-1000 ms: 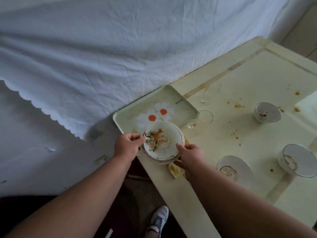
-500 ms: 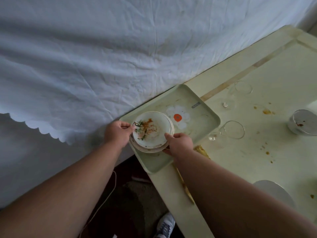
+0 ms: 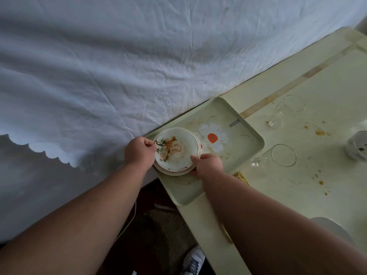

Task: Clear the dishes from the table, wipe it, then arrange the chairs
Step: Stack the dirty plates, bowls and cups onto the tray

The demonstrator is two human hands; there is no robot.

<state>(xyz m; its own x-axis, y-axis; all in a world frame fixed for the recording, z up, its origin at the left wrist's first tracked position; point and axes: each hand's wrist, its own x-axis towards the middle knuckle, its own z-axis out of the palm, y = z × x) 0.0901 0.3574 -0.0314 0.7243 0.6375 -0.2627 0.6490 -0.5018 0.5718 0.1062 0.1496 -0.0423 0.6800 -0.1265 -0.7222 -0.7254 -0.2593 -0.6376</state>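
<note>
A stack of dirty white plates [image 3: 178,151], smeared with orange sauce and green herbs, sits at the near left end of a pale green tray [image 3: 234,139] with a flower print. My left hand [image 3: 139,152] grips the stack's left rim and my right hand [image 3: 207,164] grips its right rim. The tray lies on the corner of the cream table [image 3: 317,187] and overhangs its edge.
Two clear glass cups [image 3: 282,155] [image 3: 292,105] lie on the table beyond the tray. A metal bowl [image 3: 357,145] stands at the right edge, another bowl [image 3: 329,229] by my right forearm. Food crumbs and a yellow scrap [image 3: 241,176] dot the table. A white sheet [image 3: 119,66] hangs on the left.
Both hands carried the plate stack left from the table edge onto the tray's near left end. The view shifted left with them.
</note>
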